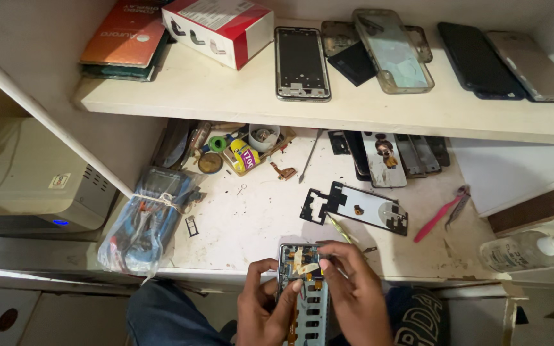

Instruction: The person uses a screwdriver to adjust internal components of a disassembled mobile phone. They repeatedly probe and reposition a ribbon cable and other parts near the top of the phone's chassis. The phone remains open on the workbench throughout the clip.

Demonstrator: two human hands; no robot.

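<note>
While the opened phone (303, 288) sits upright over the person's lap at the near edge of the workbench (251, 221), its back is already off and its inner frame and small flex parts lie bare, so the stripping looks well under way, with the board inside yet to be lifted. Left of it, the left hand (265, 309) wraps the phone's lower side in a firm grasp. On the other side, the right hand (352, 291) has its fingertips pinched narrow on a small part at the phone's top end. Leftmost on the bench a bagged tool kit (145, 218) overhangs the edge; bare surface lies mid-bench; a removed back plate (357, 208) lies just beyond the hands, tweezers (339, 229) beside it, a pink tool (442, 213) further right. Overhead the shelf (328, 106) limits upward room
</note>
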